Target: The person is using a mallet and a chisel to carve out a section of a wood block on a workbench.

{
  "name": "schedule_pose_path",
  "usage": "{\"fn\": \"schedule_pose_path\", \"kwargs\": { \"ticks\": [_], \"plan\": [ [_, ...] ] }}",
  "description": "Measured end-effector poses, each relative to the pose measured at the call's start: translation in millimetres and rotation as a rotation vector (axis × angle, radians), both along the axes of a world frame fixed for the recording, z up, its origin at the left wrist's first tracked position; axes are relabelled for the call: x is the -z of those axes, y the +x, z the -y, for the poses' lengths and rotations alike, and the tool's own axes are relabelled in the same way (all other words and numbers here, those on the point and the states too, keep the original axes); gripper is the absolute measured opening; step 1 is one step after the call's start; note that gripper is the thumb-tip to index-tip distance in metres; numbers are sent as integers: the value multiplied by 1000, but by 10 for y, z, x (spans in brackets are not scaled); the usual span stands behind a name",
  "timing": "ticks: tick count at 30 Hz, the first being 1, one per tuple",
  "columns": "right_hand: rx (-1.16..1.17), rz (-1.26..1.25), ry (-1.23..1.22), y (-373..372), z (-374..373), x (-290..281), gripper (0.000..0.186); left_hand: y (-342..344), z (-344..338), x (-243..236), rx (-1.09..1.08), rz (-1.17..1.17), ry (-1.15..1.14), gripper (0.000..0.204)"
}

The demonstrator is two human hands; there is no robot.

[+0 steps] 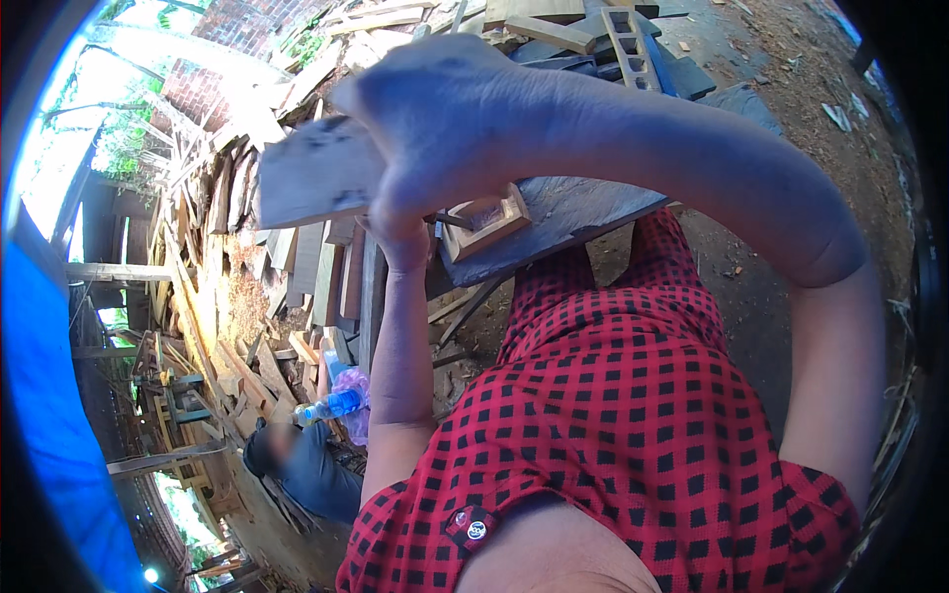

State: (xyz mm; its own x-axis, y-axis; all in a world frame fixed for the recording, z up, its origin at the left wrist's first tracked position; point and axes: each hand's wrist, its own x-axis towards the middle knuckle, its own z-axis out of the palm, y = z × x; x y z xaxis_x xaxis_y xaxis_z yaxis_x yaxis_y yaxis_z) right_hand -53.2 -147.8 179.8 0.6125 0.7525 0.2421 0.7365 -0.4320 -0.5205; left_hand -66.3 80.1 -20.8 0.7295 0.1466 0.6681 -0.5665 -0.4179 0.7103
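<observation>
A short, thick wooden board [314, 173] with dark smudges on its face is raised at the left of the bench. My right hand [425, 104] reaches across from the right and is closed at the board's right end; its fingertips are blurred. Just beneath it my left hand [399, 232] comes up from below, closed at the board's lower corner, with its fingers partly hidden. Beside the left hand, a dark rod-like piece [453, 220] sticks out over a small pale wooden frame [489, 222]; whether the hand holds this rod is unclear.
The dark slab-like bench top [593, 212] carries the small frame. Behind lie stacked planks [554, 35] and a block with square openings [631, 49]. Loose wood scraps [267, 381] fill the left, near a plastic bottle [331, 405] and another person [316, 474].
</observation>
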Motion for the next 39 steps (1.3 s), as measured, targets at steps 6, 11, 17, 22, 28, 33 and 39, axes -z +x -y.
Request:
{"fn": "schedule_pose_path", "kwargs": {
  "ticks": [6, 11, 17, 22, 28, 33, 39],
  "plan": [
    [-96, 130, 537, -74, -18, 2, 56, 56, -128, 168, 97, -54, -268, 23],
    [1, -9, -19, -43, -6, 91, 69, 94, -302, 318, 86, -53, -123, 51],
    [-91, 73, 639, -114, -54, 20, 59, 119, -704, 542, 21, -205, 102, 40],
    [-48, -128, 9, -14, -148, 345, 71, 86, -583, 495, 159, -74, -370, 48],
    [121, -222, 348, 234, 61, 872, 75, -145, -147, -2, 100, -98, -574, 25],
    [314, -295, 423, 180, 370, 1149, 86, -87, -133, -111, -140, -120, -985, 19],
    [351, -346, 594, 103, 622, 1133, 97, 85, -52, -434, -100, -155, -937, 19]
  ]
}}
